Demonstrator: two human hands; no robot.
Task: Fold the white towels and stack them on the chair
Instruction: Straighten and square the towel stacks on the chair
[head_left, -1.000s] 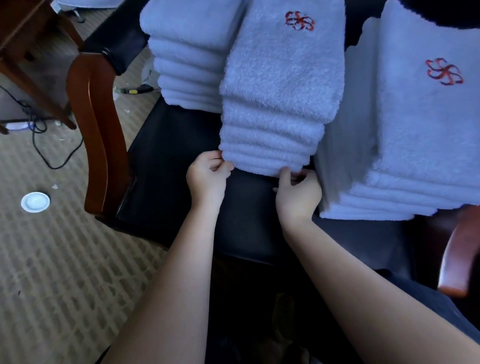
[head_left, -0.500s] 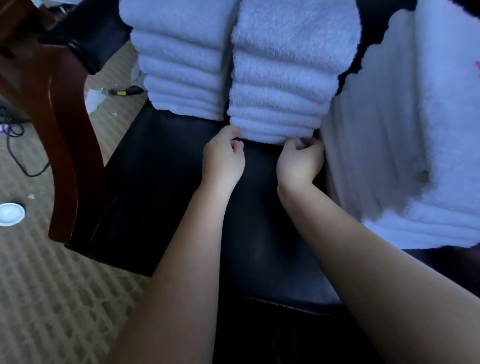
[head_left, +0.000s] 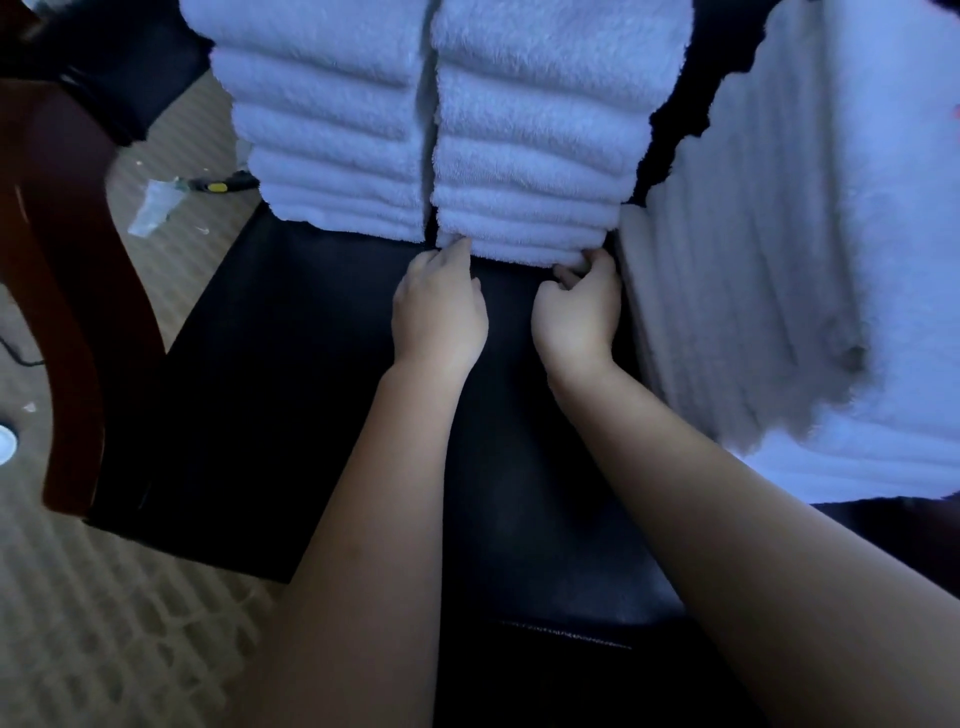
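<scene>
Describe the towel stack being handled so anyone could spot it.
The black seat holds three white towel stacks. It is the middle stack, between the left stack and right stack. Only its bottom edge is gripped, by left hand and right hand.

Floor: beige carpet (head_left: 104, 623) with a pale lattice pattern.
Furniture: chair (head_left: 270, 389) with a black padded seat; reddish-brown wooden arm (head_left: 67, 312) on its left side.
Floor items: crumpled clear plastic scrap (head_left: 153, 205); near it a yellow-and-black tool (head_left: 221, 184), partly hidden; white disc (head_left: 4, 441) and dark cable (head_left: 18, 356), both cut by the left edge.
Light: dim, with a bluish cast.
</scene>
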